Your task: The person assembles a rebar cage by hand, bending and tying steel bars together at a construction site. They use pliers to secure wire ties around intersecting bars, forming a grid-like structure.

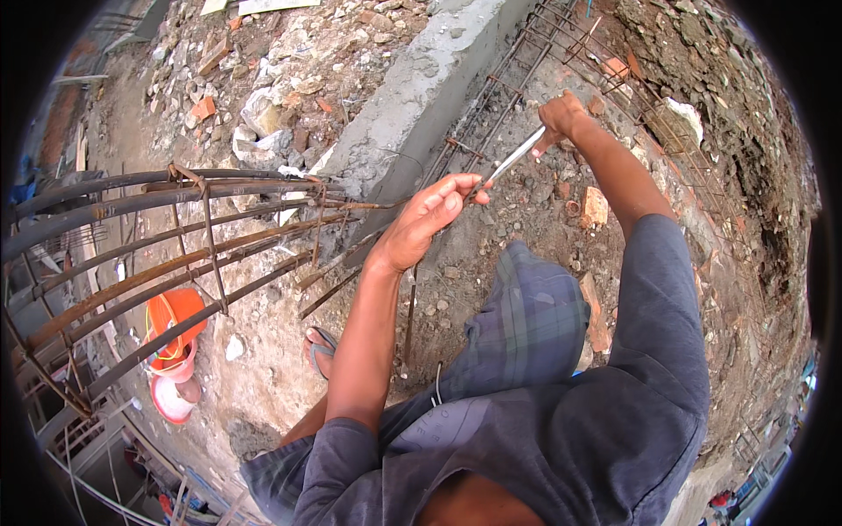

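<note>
My right hand (pixel 561 118) is closed round the far end of a long, slim silver tool (pixel 520 153), its arm stretched forward. Down and to the left, the tool's darker end reaches the fingertips of my left hand (pixel 425 219). That hand is closed, fingers curled together; whether it grips the tool's tip, a wire or a bar is hidden. Both hands are beside a rusty rebar cage (pixel 504 96) running along a grey concrete beam (pixel 386 127). Thin bar ends show just below my left wrist.
A second rebar cage (pixel 123 210) extends leftward. Below it an orange bucket (pixel 180 316) stands by a pink-rimmed one (pixel 171 399). Rubble (pixel 289 70) lies beyond the beam, broken brick (pixel 595 207) beneath my right arm. An earth bank (pixel 702 79) rises at right.
</note>
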A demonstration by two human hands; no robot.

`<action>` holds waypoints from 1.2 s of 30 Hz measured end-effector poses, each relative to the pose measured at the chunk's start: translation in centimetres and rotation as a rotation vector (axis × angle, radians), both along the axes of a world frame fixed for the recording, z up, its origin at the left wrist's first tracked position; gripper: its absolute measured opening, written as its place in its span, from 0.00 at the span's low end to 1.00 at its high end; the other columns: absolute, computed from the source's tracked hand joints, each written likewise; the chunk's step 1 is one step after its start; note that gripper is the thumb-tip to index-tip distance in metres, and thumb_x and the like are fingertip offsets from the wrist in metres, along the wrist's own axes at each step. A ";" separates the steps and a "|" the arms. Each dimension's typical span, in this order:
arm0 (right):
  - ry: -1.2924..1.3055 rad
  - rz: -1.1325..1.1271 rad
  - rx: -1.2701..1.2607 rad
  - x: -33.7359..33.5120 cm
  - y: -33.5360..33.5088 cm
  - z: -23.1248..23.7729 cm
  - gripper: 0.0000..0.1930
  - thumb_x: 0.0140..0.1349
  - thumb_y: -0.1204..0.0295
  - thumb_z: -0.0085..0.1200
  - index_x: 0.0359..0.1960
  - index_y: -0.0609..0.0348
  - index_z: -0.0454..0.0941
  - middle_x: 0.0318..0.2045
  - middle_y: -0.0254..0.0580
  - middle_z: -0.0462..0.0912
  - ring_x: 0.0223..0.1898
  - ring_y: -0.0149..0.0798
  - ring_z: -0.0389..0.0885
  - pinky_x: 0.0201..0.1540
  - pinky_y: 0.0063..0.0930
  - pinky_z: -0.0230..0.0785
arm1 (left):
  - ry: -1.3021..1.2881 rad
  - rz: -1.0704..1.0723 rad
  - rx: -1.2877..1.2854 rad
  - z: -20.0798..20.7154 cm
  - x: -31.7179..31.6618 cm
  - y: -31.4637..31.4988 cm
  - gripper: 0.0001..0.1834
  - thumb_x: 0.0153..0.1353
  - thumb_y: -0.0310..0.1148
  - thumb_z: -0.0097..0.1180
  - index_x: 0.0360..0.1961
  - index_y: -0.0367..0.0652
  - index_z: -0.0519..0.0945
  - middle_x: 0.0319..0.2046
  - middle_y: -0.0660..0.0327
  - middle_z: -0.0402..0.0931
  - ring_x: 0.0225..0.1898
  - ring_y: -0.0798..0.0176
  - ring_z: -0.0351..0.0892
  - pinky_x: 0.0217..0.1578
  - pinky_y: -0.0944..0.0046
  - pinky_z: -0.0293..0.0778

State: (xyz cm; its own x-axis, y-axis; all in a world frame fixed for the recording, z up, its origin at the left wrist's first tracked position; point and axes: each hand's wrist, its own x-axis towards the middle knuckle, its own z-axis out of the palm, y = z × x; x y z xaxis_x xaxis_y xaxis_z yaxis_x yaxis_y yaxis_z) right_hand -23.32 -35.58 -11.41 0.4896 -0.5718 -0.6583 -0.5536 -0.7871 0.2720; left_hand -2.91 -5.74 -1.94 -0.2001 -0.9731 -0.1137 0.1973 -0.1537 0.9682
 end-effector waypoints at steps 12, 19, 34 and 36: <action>0.093 -0.129 -0.020 0.4 1.9 2.6 0.54 0.50 0.15 0.43 0.55 0.53 0.85 0.55 0.40 0.86 0.60 0.46 0.82 0.61 0.49 0.68 | 0.029 -0.100 -0.031 -0.7 1.5 4.2 0.49 0.73 0.72 0.29 0.66 0.35 0.75 0.61 0.48 0.78 0.67 0.54 0.73 0.71 0.53 0.61; 0.116 -0.088 -0.045 2.9 5.2 6.6 0.53 0.50 0.16 0.44 0.52 0.55 0.86 0.52 0.44 0.88 0.58 0.49 0.84 0.62 0.50 0.67 | 0.030 0.063 -0.176 -3.8 1.2 7.4 0.59 0.65 0.80 0.19 0.51 0.33 0.83 0.47 0.52 0.84 0.54 0.56 0.83 0.61 0.53 0.72; 0.265 -0.278 -0.036 3.6 6.0 6.4 0.56 0.48 0.16 0.46 0.62 0.52 0.81 0.62 0.39 0.82 0.64 0.50 0.78 0.62 0.59 0.64 | -0.148 0.152 -0.311 1.0 -0.2 7.5 0.41 0.54 0.52 0.76 0.60 0.32 0.79 0.51 0.52 0.83 0.56 0.58 0.82 0.59 0.58 0.74; 0.256 -0.298 -0.077 2.4 6.0 5.6 0.56 0.49 0.16 0.46 0.65 0.51 0.79 0.65 0.38 0.80 0.66 0.50 0.77 0.62 0.59 0.64 | -0.195 0.134 -0.345 0.9 0.2 7.4 0.39 0.55 0.49 0.76 0.60 0.31 0.80 0.50 0.53 0.83 0.55 0.58 0.82 0.59 0.58 0.74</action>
State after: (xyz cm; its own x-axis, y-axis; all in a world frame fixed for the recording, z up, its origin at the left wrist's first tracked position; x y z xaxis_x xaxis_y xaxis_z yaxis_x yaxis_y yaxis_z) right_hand -20.96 -29.57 -5.83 0.1211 -0.7167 -0.6868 -0.6612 -0.5743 0.4827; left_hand -2.69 1.67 -1.08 -0.0762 -0.9767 0.2005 0.0013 0.2010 0.9796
